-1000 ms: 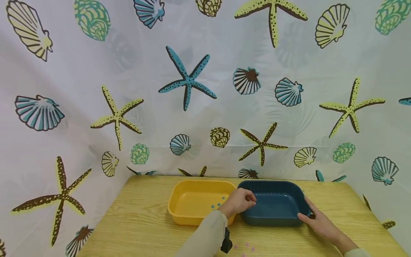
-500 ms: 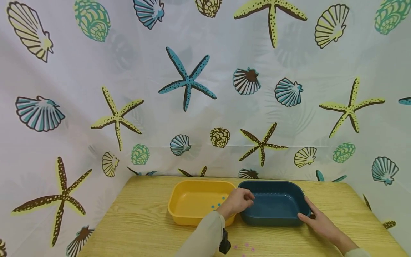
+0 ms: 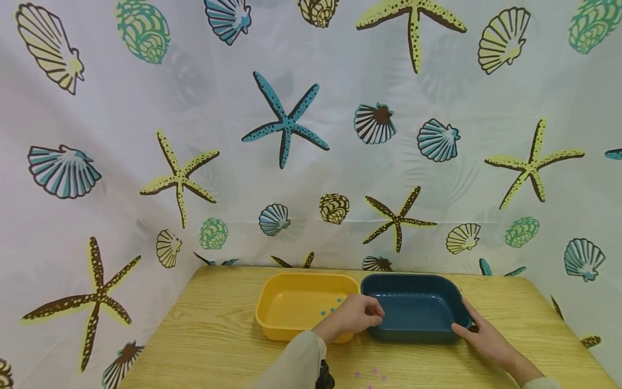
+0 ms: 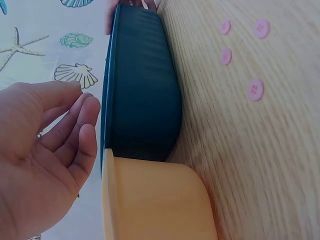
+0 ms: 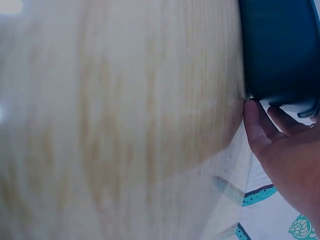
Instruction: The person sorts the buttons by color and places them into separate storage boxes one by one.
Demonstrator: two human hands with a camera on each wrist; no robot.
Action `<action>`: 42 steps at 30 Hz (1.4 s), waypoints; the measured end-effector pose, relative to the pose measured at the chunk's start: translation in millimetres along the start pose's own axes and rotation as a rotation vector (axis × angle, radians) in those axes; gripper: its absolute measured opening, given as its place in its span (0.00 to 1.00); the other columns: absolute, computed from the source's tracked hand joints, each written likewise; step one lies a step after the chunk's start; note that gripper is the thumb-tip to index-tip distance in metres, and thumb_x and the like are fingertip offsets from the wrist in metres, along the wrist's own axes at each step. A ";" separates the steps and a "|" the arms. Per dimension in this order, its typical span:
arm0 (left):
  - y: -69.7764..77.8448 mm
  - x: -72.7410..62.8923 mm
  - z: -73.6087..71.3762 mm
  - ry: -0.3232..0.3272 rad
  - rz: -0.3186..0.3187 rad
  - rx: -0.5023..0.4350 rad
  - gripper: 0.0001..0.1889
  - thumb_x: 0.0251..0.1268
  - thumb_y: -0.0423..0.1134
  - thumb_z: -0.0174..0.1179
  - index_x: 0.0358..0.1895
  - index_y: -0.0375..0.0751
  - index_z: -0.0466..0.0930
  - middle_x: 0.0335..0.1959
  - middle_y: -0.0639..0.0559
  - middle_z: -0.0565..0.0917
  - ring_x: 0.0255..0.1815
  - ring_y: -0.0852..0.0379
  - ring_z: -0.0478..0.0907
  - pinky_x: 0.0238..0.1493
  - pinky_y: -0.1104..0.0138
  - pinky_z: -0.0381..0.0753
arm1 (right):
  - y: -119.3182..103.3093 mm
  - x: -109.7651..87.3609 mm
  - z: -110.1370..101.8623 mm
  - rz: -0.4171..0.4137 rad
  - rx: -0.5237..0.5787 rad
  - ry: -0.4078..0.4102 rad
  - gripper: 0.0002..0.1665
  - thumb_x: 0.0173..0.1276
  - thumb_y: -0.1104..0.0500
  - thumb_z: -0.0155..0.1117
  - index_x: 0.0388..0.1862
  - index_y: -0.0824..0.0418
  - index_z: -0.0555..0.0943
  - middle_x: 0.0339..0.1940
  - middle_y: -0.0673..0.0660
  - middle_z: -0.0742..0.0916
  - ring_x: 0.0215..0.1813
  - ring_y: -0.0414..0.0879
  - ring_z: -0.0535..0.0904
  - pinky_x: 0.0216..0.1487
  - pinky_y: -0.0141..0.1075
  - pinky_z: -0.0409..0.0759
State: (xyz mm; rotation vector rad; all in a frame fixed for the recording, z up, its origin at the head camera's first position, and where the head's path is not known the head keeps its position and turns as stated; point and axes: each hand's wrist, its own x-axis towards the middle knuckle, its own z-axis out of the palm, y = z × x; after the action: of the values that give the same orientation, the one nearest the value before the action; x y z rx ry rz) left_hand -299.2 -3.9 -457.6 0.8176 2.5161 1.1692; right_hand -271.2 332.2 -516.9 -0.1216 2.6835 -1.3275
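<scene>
My left hand hovers over the place where the yellow tub and the dark blue tub meet. In the left wrist view that hand has bent fingers, with the thumb tip close against the forefinger; I cannot tell whether something small is pinched there. My right hand holds the right end of the dark blue tub, thumb at the near corner and fingers along the outer side. Several blue buttons lie in the right part of the yellow tub, partly covered by the left hand.
Several pink buttons lie loose on the wooden table in front of the tubs. The two tubs stand side by side near the table's back edge. A shell-and-starfish curtain hangs behind and on both sides.
My left hand has drawn back from the dark blue tub, slightly left and towards me. The right hand and both tubs have stayed in place.
</scene>
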 end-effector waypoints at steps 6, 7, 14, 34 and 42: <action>2.3 -16.9 -4.4 -0.083 0.052 0.007 0.03 0.63 0.33 0.61 0.37 0.42 0.84 0.28 0.61 0.81 0.30 0.67 0.77 0.34 0.73 0.76 | -0.2 -1.1 -0.3 0.004 -0.005 0.001 0.51 0.71 0.46 0.56 0.77 0.63 0.37 0.72 0.77 0.45 0.68 0.72 0.54 0.63 0.58 0.61; 1.8 -19.4 -4.3 -0.092 0.067 0.007 0.03 0.63 0.33 0.61 0.37 0.41 0.84 0.29 0.61 0.82 0.30 0.68 0.77 0.34 0.74 0.77 | 0.1 -1.0 -0.3 0.006 -0.004 0.001 0.51 0.71 0.46 0.56 0.77 0.63 0.37 0.72 0.76 0.45 0.68 0.72 0.54 0.63 0.57 0.61; -4.1 -35.1 -1.1 -0.164 0.143 0.057 0.04 0.63 0.33 0.62 0.38 0.42 0.85 0.31 0.62 0.83 0.30 0.71 0.77 0.35 0.77 0.76 | 1.8 -0.9 -0.5 0.007 0.000 -0.003 0.52 0.71 0.46 0.56 0.77 0.63 0.36 0.72 0.76 0.45 0.68 0.72 0.54 0.63 0.57 0.61; -37.9 -60.0 14.0 -0.225 0.172 0.353 0.07 0.57 0.34 0.66 0.39 0.40 0.86 0.34 0.59 0.84 0.31 0.73 0.76 0.33 0.80 0.73 | -2.0 -1.5 -0.3 0.009 -0.007 -0.003 0.51 0.71 0.46 0.55 0.76 0.63 0.37 0.72 0.77 0.45 0.68 0.73 0.53 0.63 0.59 0.59; -46.7 -56.3 16.2 -0.213 0.245 0.507 0.07 0.52 0.35 0.68 0.36 0.44 0.86 0.26 0.65 0.78 0.26 0.72 0.69 0.30 0.82 0.68 | -0.1 -0.2 -0.1 0.006 -0.002 0.003 0.51 0.71 0.46 0.56 0.77 0.63 0.37 0.72 0.77 0.45 0.68 0.73 0.53 0.64 0.59 0.58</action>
State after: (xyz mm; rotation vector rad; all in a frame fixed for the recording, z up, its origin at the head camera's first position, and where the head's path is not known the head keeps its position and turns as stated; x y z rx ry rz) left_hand -264.4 -51.0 -504.3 1.3234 2.6079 0.4551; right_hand -271.0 332.3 -516.7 -0.1113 2.6859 -1.3238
